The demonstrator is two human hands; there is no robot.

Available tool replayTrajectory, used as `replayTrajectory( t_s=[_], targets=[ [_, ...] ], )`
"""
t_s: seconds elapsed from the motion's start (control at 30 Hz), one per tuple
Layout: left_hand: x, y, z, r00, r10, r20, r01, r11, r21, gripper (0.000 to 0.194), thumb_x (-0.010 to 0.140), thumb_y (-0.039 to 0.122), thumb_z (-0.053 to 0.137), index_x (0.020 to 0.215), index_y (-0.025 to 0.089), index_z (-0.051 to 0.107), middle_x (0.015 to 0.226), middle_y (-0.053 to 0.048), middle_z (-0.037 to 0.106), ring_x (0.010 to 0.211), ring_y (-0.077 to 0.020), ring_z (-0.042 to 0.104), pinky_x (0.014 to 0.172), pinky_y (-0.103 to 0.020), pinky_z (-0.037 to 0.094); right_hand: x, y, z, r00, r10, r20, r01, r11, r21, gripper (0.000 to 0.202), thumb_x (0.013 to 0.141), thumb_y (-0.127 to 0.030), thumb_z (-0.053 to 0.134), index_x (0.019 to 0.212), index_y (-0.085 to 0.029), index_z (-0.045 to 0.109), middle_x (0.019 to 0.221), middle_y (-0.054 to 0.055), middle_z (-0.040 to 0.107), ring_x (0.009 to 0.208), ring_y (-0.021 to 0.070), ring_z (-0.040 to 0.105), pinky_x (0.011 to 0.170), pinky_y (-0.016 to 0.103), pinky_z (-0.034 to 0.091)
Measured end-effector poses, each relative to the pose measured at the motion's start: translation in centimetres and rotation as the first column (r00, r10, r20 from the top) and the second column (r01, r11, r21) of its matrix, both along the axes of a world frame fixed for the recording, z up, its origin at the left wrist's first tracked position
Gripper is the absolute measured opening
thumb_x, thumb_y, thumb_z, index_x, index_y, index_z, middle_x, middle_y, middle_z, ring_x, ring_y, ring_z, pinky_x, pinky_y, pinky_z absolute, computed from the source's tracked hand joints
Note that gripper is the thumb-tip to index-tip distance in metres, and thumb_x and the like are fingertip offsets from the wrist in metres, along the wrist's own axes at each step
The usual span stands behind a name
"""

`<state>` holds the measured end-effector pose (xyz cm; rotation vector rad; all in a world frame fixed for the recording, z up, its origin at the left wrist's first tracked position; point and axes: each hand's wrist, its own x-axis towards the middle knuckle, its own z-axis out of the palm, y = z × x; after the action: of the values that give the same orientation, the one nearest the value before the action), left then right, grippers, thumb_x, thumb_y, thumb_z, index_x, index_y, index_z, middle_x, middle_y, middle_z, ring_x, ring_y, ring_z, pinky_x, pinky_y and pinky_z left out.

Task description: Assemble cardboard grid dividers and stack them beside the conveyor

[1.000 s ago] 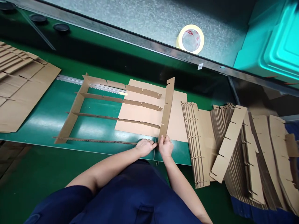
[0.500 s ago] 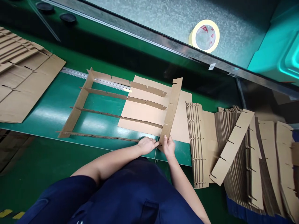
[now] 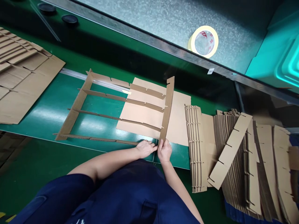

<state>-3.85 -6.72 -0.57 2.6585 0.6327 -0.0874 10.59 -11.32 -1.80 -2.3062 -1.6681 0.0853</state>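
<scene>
A slotted cardboard strip (image 3: 168,105) stands crosswise at the free ends of several long cardboard strips (image 3: 144,105). My right hand (image 3: 164,151) is closed round its near end. On the nearest long strip (image 3: 102,139), my left hand (image 3: 146,148) grips the right end, close against the crosswise piece. At the left, another cardboard cross strip (image 3: 75,107) joins the long ones through its slots. A flat cardboard sheet (image 3: 179,118) lies beneath the right half of this grid. The exact fit of the slots at my fingers is hidden.
Bundled slotted strips (image 3: 195,149) stand right of the sheet, beside a larger stack (image 3: 230,155) with one loose strip (image 3: 230,151) across it. Assembled flat dividers (image 3: 30,81) lie at left. A tape roll (image 3: 203,42) and a teal bin (image 3: 277,53) occupy the shelf.
My right hand has shifted slightly left with the crosswise strip, which now stands more upright and nearer the long strips' ends. My left hand stays at the nearest strip's end.
</scene>
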Motion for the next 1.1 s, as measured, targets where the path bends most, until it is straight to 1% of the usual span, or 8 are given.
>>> replayTrajectory(
  t_s=[0.13,0.23,0.37,0.47,0.6,0.7,0.97,1.1],
  targets=[
    [0.0,-0.2,0.0,1.0,0.022,-0.011,-0.022,0.999,-0.036,0.023,0.089,0.016,0.045,0.108,0.02,0.057,0.094,-0.006,0.065,0.089,-0.0188,0.062,0.075,-0.031,0.048,-0.1,0.1,0.0,0.999,-0.039,0.018,0.039,0.999,-0.02,0.047,0.099,-0.041,0.018,0.086,-0.016,0.055,0.074,0.009,0.063,0.066,0.02,0.057,0.064,0.03,0.037],
    [-0.4,0.3,0.4,0.994,0.07,0.09,-0.062,0.994,-0.093,0.02,0.09,0.027,0.047,0.105,0.021,0.058,0.098,-0.006,0.066,0.094,-0.0192,0.06,0.081,-0.033,0.047,-0.2,0.3,0.1,0.999,-0.043,0.006,0.043,0.999,-0.021,0.045,0.099,-0.04,0.019,0.086,-0.016,0.055,0.075,0.008,0.064,0.066,0.0193,0.058,0.063,0.03,0.036],
    [-0.2,3.8,1.4,0.929,0.24,0.283,-0.237,0.97,-0.045,0.029,0.092,0.035,0.044,0.115,0.021,0.056,0.119,-0.008,0.061,0.117,-0.0213,0.05,0.098,-0.037,0.04,-0.2,0.4,0.3,0.999,-0.033,-0.011,0.033,0.999,-0.014,0.045,0.099,-0.039,0.019,0.088,-0.016,0.056,0.077,0.008,0.065,0.067,0.0192,0.058,0.063,0.029,0.036],
    [1.5,7.6,1.8,0.957,0.246,0.154,-0.256,0.965,0.051,0.035,0.09,0.023,0.045,0.124,0.018,0.05,0.129,-0.012,0.056,0.124,-0.0233,0.046,0.102,-0.041,0.036,-0.2,0.4,0.4,0.999,-0.033,-0.002,0.033,0.999,-0.024,0.044,0.099,-0.036,0.018,0.09,-0.015,0.056,0.079,0.008,0.066,0.066,0.0193,0.058,0.063,0.029,0.036],
    [3.7,10.9,1.6,0.979,0.2,-0.04,-0.199,0.979,0.044,0.028,0.087,0.007,0.041,0.107,0.017,0.058,0.101,-0.01,0.068,0.095,-0.0197,0.063,0.081,-0.034,0.048,-0.3,0.3,0.8,0.999,-0.034,0.03,0.036,0.996,-0.077,0.04,0.098,-0.033,0.021,0.088,-0.016,0.056,0.078,0.007,0.066,0.064,0.0187,0.058,0.061,0.029,0.035],
    [4.0,11.4,1.3,0.978,0.206,-0.033,-0.204,0.978,0.054,0.027,0.087,0.006,0.041,0.104,0.018,0.058,0.099,-0.009,0.068,0.092,-0.019,0.064,0.074,-0.031,0.049,-0.5,0.4,1.2,0.997,-0.048,0.062,0.056,0.988,-0.144,0.035,0.098,-0.03,0.024,0.091,-0.016,0.055,0.077,0.006,0.066,0.064,0.0183,0.06,0.06,0.028,0.035],
    [3.4,10.7,0.3,0.984,0.177,0.009,-0.177,0.983,0.037,0.026,0.088,0.008,0.042,0.107,0.019,0.056,0.102,-0.01,0.065,0.096,-0.0201,0.063,0.078,-0.032,0.049,-1.5,1.8,2.3,0.99,-0.113,0.089,0.139,0.917,-0.374,0.023,0.097,-0.027,0.034,0.092,-0.018,0.054,0.085,0.007,0.068,0.064,0.0186,0.063,0.057,0.028,0.034],
    [3.4,10.7,0.1,0.98,0.193,0.047,-0.195,0.981,0.022,0.037,0.087,0.006,0.041,0.121,0.019,0.049,0.104,-0.01,0.064,0.097,-0.0198,0.062,0.08,-0.032,0.048,-1.8,1.9,2.4,0.988,-0.136,0.07,0.153,0.89,-0.43,0.025,0.098,-0.027,0.032,0.097,-0.018,0.056,0.087,0.008,0.068,0.069,0.0199,0.064,0.059,0.029,0.038]
  ],
)
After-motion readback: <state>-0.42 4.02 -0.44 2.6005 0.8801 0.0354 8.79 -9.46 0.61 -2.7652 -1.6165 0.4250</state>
